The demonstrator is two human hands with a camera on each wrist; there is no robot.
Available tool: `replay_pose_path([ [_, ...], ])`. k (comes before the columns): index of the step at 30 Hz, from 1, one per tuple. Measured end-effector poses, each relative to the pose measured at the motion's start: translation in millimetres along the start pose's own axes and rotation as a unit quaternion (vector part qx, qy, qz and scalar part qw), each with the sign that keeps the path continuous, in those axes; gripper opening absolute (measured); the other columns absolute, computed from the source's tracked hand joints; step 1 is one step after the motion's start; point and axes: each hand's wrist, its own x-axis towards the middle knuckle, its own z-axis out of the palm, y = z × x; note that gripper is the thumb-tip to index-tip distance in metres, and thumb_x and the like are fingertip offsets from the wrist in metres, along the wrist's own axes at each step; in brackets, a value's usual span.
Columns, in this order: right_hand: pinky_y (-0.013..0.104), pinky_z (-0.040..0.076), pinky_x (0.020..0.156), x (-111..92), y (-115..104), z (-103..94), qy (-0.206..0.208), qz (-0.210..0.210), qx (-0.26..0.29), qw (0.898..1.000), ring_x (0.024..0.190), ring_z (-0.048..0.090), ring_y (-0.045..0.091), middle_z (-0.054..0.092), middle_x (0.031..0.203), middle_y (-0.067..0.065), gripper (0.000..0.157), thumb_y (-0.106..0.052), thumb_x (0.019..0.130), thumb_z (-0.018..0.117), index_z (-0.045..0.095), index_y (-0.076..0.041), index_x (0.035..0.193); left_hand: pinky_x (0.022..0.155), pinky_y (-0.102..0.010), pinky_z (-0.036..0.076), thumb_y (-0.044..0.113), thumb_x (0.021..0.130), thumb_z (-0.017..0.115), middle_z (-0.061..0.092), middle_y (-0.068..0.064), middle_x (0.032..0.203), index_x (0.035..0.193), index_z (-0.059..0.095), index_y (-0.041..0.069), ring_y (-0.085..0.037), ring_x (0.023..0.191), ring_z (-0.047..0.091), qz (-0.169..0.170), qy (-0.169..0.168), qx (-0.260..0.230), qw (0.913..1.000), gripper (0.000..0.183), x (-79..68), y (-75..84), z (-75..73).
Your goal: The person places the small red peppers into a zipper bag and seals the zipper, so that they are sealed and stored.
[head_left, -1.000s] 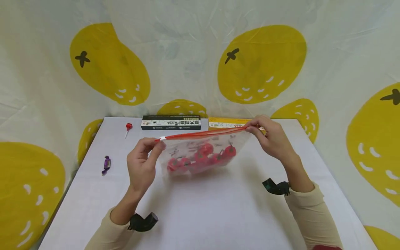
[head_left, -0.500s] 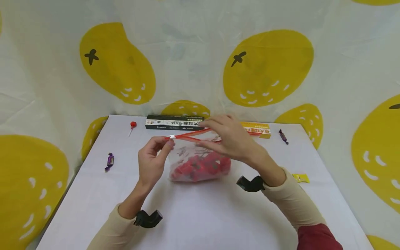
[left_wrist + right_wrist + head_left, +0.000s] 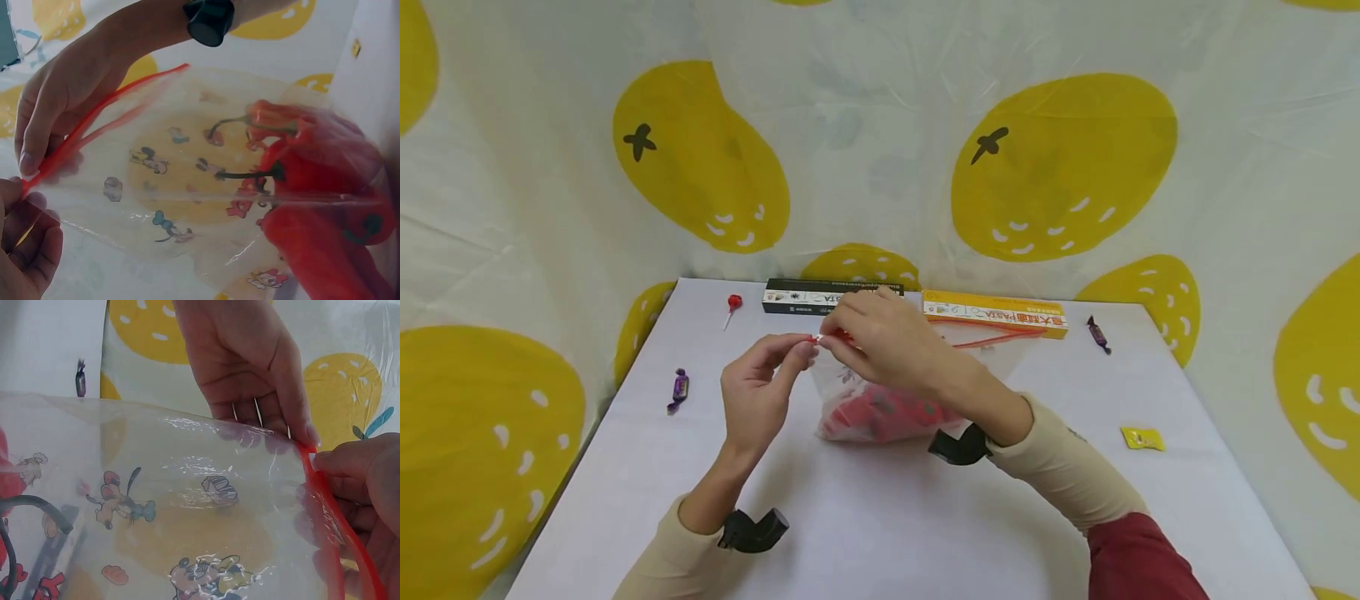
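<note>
A clear zip bag (image 3: pixel 850 408) with a red zip edge and printed cartoon figures holds several red peppers (image 3: pixel 319 181) with green stems. My left hand (image 3: pixel 756 396) pinches the bag's left top corner between thumb and fingers. Beside it, my right hand (image 3: pixel 895 342) pinches the small white slider (image 3: pixel 312 461) at that same end of the zip. To the right of the slider the red zip edges (image 3: pixel 1000 337) stand apart, so the bag's mouth gapes. The peppers sit in the bottom of the bag; my right hand covers part of them in the head view.
At the back lie a black pasta box (image 3: pixel 793 297) and a yellow pasta box (image 3: pixel 1000 310). A red lollipop (image 3: pixel 733 303) and a purple-wrapped candy (image 3: pixel 679 390) are on the left. A dark-wrapped candy (image 3: pixel 1098 334) and a yellow packet (image 3: pixel 1142 438) lie on the right.
My right hand let go of the bag's right corner and moved left along the zip to the slider. The zip edges came apart on the right. My left hand kept its corner.
</note>
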Motion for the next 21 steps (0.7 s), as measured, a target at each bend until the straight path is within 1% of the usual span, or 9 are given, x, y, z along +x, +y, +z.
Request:
replay_pose_path([
  [3,0.029,0.048,0.078,-1.2,-1.1,0.3,-0.009,-0.004,0.002,1.000,0.084,0.060,0.010,0.065,0.087,-0.006,0.012,-0.024,0.090,0.062,0.067,-0.014,0.094,0.072,-0.023,0.059,0.005,0.087,0.065,0.071,-0.011,0.085,0.097,0.070,0.005,-0.010,0.075,0.068,0.003,-0.003,0.016,0.9999,0.012,2.0,0.3,0.7],
  [6,0.029,0.049,0.081,-2.7,-1.6,-0.4,-0.016,-0.007,-0.004,1.000,0.088,0.060,0.011,0.066,0.090,-0.005,0.014,-0.025,0.091,0.061,0.068,-0.015,0.096,0.071,-0.022,0.059,0.004,0.086,0.064,0.071,-0.010,0.083,0.095,0.070,0.004,-0.009,0.073,0.067,0.015,-0.003,0.029,0.9995,0.010,3.3,-0.2,2.3],
  [10,0.028,0.050,0.083,-5.0,-3.6,-0.9,-0.013,-0.017,-0.027,0.999,0.089,0.061,0.011,0.065,0.090,-0.005,0.014,-0.025,0.091,0.061,0.069,-0.015,0.096,0.069,-0.018,0.057,-0.003,0.083,0.065,0.070,-0.011,0.079,0.090,0.068,-0.001,-0.007,0.070,0.065,0.054,0.013,0.035,0.9978,0.007,4.2,1.0,7.0],
  [13,0.027,0.050,0.081,-8.3,-4.8,-1.7,-0.010,-0.021,-0.045,0.999,0.087,0.060,0.012,0.064,0.089,-0.005,0.013,-0.024,0.091,0.060,0.068,-0.015,0.096,0.067,-0.016,0.056,-0.007,0.081,0.065,0.069,-0.012,0.076,0.086,0.066,-0.004,-0.007,0.068,0.064,0.080,0.029,0.038,0.9956,0.006,4.4,1.6,11.0],
  [15,0.028,0.051,0.082,-12.6,-2.8,-3.7,-0.010,-0.017,-0.049,0.999,0.089,0.061,0.013,0.064,0.091,-0.004,0.013,-0.023,0.092,0.060,0.068,-0.014,0.097,0.066,-0.015,0.055,-0.006,0.082,0.065,0.068,-0.013,0.075,0.086,0.065,-0.005,-0.007,0.067,0.063,0.078,0.038,0.046,0.9952,0.004,4.2,1.1,10.8],
  [17,0.029,0.051,0.083,-19.7,3.1,-7.5,-0.009,-0.012,-0.051,0.999,0.090,0.060,0.015,0.064,0.092,-0.003,0.012,-0.022,0.091,0.060,0.067,-0.013,0.097,0.065,-0.014,0.054,-0.003,0.083,0.065,0.068,-0.013,0.075,0.086,0.065,-0.005,-0.007,0.066,0.061,0.065,0.048,0.057,0.9951,0.003,4.7,0.0,7.6],
  [21,0.031,0.052,0.079,-43.1,26.6,-19.8,0.001,0.001,-0.052,0.999,0.086,0.059,0.018,0.063,0.089,0.000,0.011,-0.020,0.087,0.065,0.066,-0.011,0.095,0.063,-0.013,0.053,0.003,0.086,0.064,0.067,-0.014,0.075,0.089,0.065,-0.005,-0.007,0.064,0.058,0.029,0.070,0.083,0.9937,0.008,6.0,-5.9,-5.3],
])
